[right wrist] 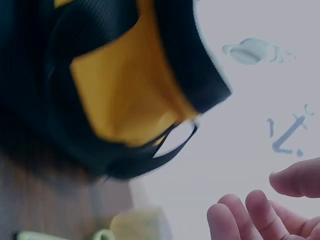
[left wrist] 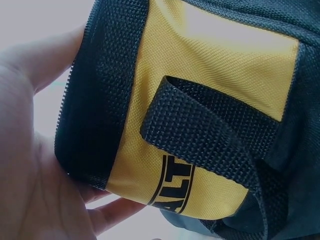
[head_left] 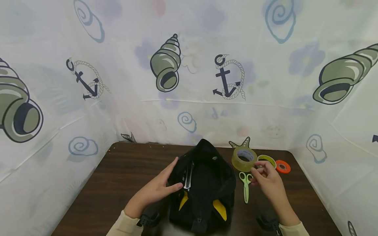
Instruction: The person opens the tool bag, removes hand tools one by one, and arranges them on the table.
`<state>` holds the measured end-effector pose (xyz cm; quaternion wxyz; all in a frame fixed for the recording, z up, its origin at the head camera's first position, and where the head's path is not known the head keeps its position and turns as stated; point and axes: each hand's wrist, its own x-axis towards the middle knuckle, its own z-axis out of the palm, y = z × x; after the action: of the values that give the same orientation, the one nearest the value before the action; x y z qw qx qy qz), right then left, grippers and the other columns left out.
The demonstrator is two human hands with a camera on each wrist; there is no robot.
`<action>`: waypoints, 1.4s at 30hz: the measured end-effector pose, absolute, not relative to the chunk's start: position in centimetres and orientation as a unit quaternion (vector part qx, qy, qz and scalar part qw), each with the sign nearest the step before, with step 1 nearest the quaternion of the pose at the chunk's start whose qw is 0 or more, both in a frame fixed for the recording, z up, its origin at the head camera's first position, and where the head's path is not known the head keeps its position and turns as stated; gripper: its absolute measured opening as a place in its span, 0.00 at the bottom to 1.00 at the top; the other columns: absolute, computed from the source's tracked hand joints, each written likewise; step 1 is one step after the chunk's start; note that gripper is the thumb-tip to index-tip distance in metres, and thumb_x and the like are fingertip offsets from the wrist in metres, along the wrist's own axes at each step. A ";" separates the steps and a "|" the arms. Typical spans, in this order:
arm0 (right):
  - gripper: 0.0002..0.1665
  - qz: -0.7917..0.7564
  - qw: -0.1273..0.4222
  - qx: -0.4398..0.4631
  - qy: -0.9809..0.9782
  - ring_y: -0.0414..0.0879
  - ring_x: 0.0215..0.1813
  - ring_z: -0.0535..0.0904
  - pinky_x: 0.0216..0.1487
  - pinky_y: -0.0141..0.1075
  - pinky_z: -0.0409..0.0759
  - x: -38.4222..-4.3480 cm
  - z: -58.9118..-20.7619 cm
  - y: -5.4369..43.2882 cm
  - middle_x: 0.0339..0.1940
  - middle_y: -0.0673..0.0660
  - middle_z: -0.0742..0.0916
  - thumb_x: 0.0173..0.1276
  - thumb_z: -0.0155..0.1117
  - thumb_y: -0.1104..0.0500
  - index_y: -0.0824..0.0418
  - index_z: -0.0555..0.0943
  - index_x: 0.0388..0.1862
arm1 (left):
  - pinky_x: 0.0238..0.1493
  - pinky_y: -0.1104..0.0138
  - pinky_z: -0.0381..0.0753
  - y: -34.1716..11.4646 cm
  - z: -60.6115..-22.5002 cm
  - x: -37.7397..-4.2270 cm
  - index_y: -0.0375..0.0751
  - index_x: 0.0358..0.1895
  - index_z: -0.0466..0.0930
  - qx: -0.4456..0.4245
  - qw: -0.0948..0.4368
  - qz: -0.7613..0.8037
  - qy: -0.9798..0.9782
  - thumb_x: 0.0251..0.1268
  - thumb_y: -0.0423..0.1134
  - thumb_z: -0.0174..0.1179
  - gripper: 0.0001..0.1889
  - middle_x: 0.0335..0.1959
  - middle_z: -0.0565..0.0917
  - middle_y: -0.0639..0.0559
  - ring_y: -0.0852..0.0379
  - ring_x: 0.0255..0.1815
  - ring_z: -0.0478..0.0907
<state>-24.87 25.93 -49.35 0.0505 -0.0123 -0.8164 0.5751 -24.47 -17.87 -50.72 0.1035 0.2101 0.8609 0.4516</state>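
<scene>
A black tool bag (head_left: 203, 196) with yellow panels stands unzipped at the middle of the table. My left hand (head_left: 157, 186) grips its left side near the zipped edge, thumb toward the opening. In the left wrist view, that side shows a yellow panel (left wrist: 270, 60) and a black webbing loop (left wrist: 195, 125). A utility knife (head_left: 188, 177) sits upright along the bag's inner left wall. My right hand (head_left: 268, 180) hovers right of the bag over green scissors (head_left: 246, 190) and a wide clear tape roll (head_left: 237, 164). Its fingers are loosely bent, and nothing lies between thumb and fingertips (right wrist: 259, 202).
Behind the right hand lie a yellow-green tape roll (head_left: 274, 162) and an orange roll (head_left: 283, 166). The dark wooden table (head_left: 133, 164) reaches a printed curtain (head_left: 195, 65) at the back and sides. Black wrist bands (head_left: 149, 219) sit below both hands.
</scene>
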 end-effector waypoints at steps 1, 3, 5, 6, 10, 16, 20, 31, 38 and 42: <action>0.27 0.578 0.052 -0.002 -0.814 0.42 0.34 0.90 0.41 0.36 0.92 -24.6 -48.9 25.7 0.38 0.52 0.89 0.84 0.66 0.55 0.66 0.72 0.73 | 0.86 0.32 0.52 -17.9 -50.8 -24.5 0.77 0.89 0.32 0.210 0.103 0.452 0.860 0.81 0.60 0.63 0.51 0.93 0.39 0.61 0.45 0.94 0.40; 0.26 0.585 0.054 0.020 -0.809 0.42 0.35 0.91 0.42 0.36 0.92 -24.1 -47.9 25.1 0.39 0.52 0.89 0.85 0.65 0.56 0.67 0.72 0.72 | 0.86 0.32 0.52 -18.0 -50.8 -24.5 0.77 0.89 0.32 0.210 0.104 0.453 0.860 0.81 0.60 0.63 0.50 0.93 0.38 0.61 0.45 0.94 0.39; 0.26 0.593 0.056 0.042 -0.802 0.42 0.36 0.91 0.42 0.36 0.92 -23.7 -47.0 24.4 0.39 0.52 0.88 0.85 0.65 0.57 0.68 0.72 0.72 | 0.86 0.32 0.52 -18.0 -50.9 -24.5 0.78 0.89 0.32 0.210 0.105 0.454 0.860 0.81 0.60 0.63 0.50 0.93 0.38 0.62 0.46 0.94 0.39; 0.25 0.597 0.056 0.053 -0.799 0.43 0.36 0.91 0.43 0.36 0.92 -23.6 -46.6 24.1 0.39 0.51 0.88 0.85 0.64 0.57 0.68 0.73 0.72 | 0.86 0.32 0.52 -18.0 -50.9 -24.6 0.78 0.89 0.32 0.210 0.104 0.455 0.859 0.81 0.60 0.63 0.50 0.93 0.38 0.62 0.46 0.94 0.39; 0.23 0.611 0.052 0.083 -0.786 0.46 0.38 0.91 0.44 0.37 0.93 -23.2 -45.2 22.7 0.41 0.51 0.88 0.85 0.64 0.58 0.68 0.73 0.71 | 0.86 0.32 0.52 -17.9 -50.9 -24.6 0.77 0.89 0.32 0.212 0.103 0.456 0.858 0.81 0.60 0.63 0.50 0.93 0.38 0.62 0.46 0.94 0.39; 0.25 0.617 0.043 0.111 -0.778 0.47 0.40 0.92 0.46 0.37 0.92 -23.2 -43.9 20.9 0.45 0.61 0.86 0.85 0.64 0.59 0.70 0.72 0.71 | 0.86 0.32 0.52 -17.9 -50.9 -24.6 0.76 0.89 0.32 0.218 0.102 0.460 0.854 0.81 0.59 0.63 0.50 0.93 0.38 0.61 0.45 0.94 0.39; 0.23 0.624 0.044 0.124 -0.770 0.47 0.40 0.92 0.46 0.36 0.92 -23.4 -43.6 20.1 0.46 0.64 0.86 0.84 0.64 0.61 0.71 0.72 0.71 | 0.86 0.32 0.52 -17.9 -51.0 -24.7 0.77 0.89 0.32 0.218 0.102 0.463 0.853 0.81 0.59 0.63 0.50 0.93 0.38 0.61 0.45 0.94 0.39; 0.24 0.645 -0.014 0.152 -0.748 0.46 0.43 0.91 0.50 0.38 0.92 -24.3 -43.2 18.1 0.46 0.56 0.85 0.85 0.64 0.58 0.68 0.72 0.71 | 0.86 0.33 0.53 -18.0 -50.9 -24.7 0.75 0.89 0.32 0.221 0.102 0.462 0.853 0.82 0.57 0.63 0.50 0.93 0.38 0.60 0.45 0.94 0.39; 0.25 0.631 -0.090 0.188 -0.747 0.58 0.49 0.90 0.54 0.41 0.92 -26.0 -42.5 16.0 0.51 0.69 0.82 0.86 0.62 0.57 0.68 0.72 0.72 | 0.87 0.33 0.52 -17.9 -50.5 -24.5 0.74 0.89 0.32 0.217 0.106 0.463 0.853 0.82 0.56 0.63 0.50 0.93 0.38 0.60 0.46 0.94 0.39; 0.25 0.624 -0.132 0.182 -0.748 0.55 0.49 0.91 0.57 0.46 0.92 -27.2 -42.8 14.2 0.51 0.70 0.83 0.84 0.65 0.54 0.67 0.74 0.71 | 0.88 0.35 0.51 -17.8 -50.3 -24.5 0.73 0.90 0.33 0.217 0.109 0.466 0.851 0.81 0.58 0.63 0.51 0.93 0.39 0.60 0.47 0.94 0.40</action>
<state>-27.20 14.22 -42.79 -0.1317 0.1819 -0.7482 0.6243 -24.47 -17.83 -50.34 0.1093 0.2166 0.8506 0.4665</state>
